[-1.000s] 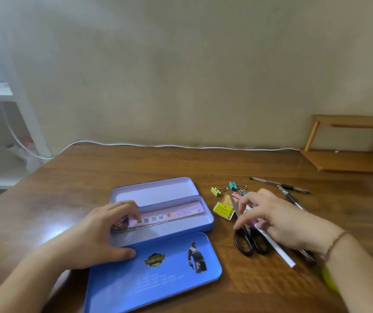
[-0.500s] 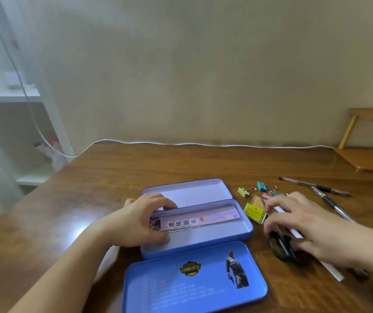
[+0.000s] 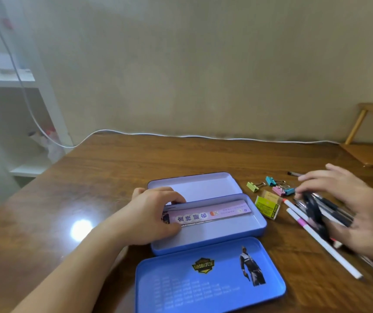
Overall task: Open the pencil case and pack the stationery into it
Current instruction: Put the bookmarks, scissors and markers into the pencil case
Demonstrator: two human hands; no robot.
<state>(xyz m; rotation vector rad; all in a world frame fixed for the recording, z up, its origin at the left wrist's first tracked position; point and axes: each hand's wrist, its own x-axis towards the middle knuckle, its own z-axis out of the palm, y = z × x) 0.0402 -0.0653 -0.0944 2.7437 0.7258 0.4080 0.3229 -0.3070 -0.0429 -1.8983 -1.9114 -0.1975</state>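
pencil case [image 3: 215, 232] lies open, long axis left-right; i see the left hand [image 3: 149, 213] pinching the ruler [image 3: 217, 213] lengthwise inside; right hand [image 3: 352, 206] blurs over scissors [image 3: 314, 210], grip unclear.

Black scissors [image 3: 314, 208] now off the table [image 3: 90, 188], in the right hand [image 3: 350, 211].

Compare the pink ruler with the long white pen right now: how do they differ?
The pink ruler lies inside the pencil case tray; the long white pen lies on the table to its right. The ruler is a wide flat strip with printed characters; the pen is thin with a pink band. The left hand holds the ruler's end, not the pen. Both are long and straight.
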